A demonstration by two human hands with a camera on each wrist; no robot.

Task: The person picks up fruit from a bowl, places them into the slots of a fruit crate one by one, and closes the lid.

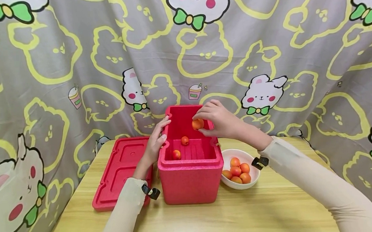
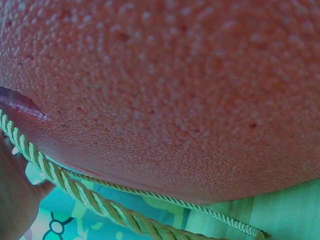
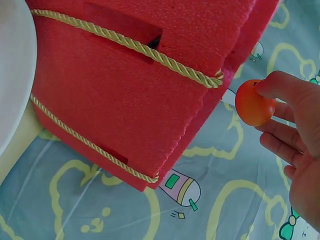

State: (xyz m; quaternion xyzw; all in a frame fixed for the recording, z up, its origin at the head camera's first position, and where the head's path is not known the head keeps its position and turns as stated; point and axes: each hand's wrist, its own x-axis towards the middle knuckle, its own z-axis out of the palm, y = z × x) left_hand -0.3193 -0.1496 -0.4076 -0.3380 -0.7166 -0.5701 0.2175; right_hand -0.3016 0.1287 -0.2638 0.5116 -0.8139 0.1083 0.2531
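A red foam box point(image 1: 190, 185) stands uncovered on the table, with two small orange-red fruits inside: one point(image 1: 184, 141) mid-floor, another point(image 1: 176, 155) near the front left corner. My right hand point(image 1: 219, 121) pinches a third orange-red fruit point(image 3: 255, 102) between thumb and fingers, over the box's right side. Fairly straight fingers of my left hand point(image 1: 152, 146) rest along the box's left rim. In the left wrist view the box wall fills most of the frame, and part of my left hand point(image 2: 17, 195) shows at the lower left.
Right of the box, a white bowl point(image 1: 256, 175) holds several more orange-red fruits. The red lid point(image 1: 106, 199) lies on the wooden table point(image 1: 259, 214) to the left. Twisted gold cord point(image 3: 125, 42) runs along the box's side. A patterned curtain point(image 1: 157, 57) hangs behind.
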